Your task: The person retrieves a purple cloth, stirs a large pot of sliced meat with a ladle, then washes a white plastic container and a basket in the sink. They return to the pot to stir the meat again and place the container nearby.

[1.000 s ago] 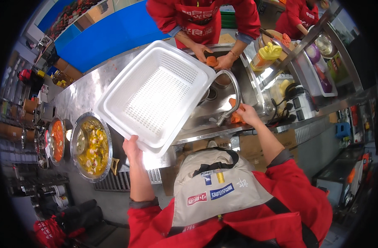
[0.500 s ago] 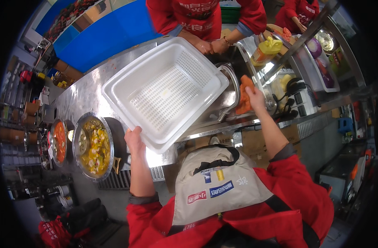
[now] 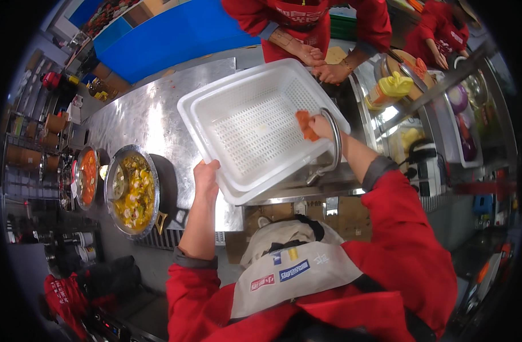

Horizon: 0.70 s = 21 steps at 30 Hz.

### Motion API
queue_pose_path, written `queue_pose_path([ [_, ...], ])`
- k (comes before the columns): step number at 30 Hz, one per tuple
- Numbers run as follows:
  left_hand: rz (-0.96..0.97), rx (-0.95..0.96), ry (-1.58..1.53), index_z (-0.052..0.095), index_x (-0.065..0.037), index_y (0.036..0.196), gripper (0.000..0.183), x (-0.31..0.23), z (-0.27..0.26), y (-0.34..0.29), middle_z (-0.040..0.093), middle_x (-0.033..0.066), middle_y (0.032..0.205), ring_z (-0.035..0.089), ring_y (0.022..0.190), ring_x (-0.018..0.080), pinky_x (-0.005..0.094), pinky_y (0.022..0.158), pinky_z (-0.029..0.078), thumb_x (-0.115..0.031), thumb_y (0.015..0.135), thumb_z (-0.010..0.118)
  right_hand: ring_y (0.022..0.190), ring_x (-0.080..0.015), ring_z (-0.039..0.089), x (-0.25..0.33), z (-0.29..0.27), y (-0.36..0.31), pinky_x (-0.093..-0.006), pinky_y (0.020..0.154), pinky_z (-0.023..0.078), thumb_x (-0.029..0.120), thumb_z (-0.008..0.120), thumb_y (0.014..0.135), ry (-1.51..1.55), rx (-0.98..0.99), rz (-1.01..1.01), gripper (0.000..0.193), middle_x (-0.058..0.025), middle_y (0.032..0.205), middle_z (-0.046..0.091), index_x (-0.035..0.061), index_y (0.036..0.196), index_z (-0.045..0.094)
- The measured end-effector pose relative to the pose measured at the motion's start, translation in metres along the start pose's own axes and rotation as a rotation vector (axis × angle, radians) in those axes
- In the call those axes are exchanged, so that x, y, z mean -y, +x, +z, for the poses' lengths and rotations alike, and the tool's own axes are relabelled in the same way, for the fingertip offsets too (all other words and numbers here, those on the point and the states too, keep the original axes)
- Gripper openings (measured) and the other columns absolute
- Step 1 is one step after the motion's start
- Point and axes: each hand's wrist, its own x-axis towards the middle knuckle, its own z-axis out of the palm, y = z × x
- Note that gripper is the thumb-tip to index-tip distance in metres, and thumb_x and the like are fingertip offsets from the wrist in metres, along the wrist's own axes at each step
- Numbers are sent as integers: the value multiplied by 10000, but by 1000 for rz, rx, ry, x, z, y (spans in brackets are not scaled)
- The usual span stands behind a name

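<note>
Holding bskt (image 3: pixel 244 134) L hand (image 3: pixel 206 174), orng cloth (image 3: pixel 304 126) R hand (image 3: pixel 325 126).

LETTERING AND LABEL LOCATIONS

At the lower centre of the frame, a red patch (image 3: pixel 262 283) and a blue patch (image 3: pixel 294 271), each with white characters, are carried on the beige apron (image 3: pixel 324 279); a white written mark (image 3: pixel 322 258) is placed to their right. Large white characters are borne by the red apron (image 3: pixel 298 16) at upper centre. Smaller white lettering, not legible, is shown on the red uniform (image 3: pixel 438 37) at upper right and on the red fabric (image 3: pixel 61 296) at lower left.
</note>
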Motion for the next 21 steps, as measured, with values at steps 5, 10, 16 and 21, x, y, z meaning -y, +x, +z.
queue_pose_path([
  [5,-15,15,36,558,146,1206,414,6,27,-3,649,201,1132,668,1008,298,384,907,535,84,802,489,595,-250,622,-29,33,32,-385,540,485,156,703,797,537,515,-40,163,-134,707,623,13,814,626],
  [10,-84,28,59,535,158,1236,442,12,45,-7,641,217,1150,670,1036,306,383,915,545,83,804,478,807,-239,631,-20,21,22,-400,770,516,179,692,830,-247,-73,-102,371,-126,888,640,43,1148,558],
  [16,-85,7,88,557,160,1217,428,21,63,-10,648,228,1157,679,1024,299,387,899,555,78,806,467,768,-285,649,-46,5,76,-395,653,532,132,625,884,153,-254,81,203,-165,945,649,61,1074,624],
  [21,-67,15,74,583,142,1180,402,29,76,-11,666,217,1124,689,984,287,384,879,556,75,803,459,956,-368,647,-38,28,114,-420,830,525,133,652,836,243,-68,133,123,-150,1028,682,91,948,680],
])
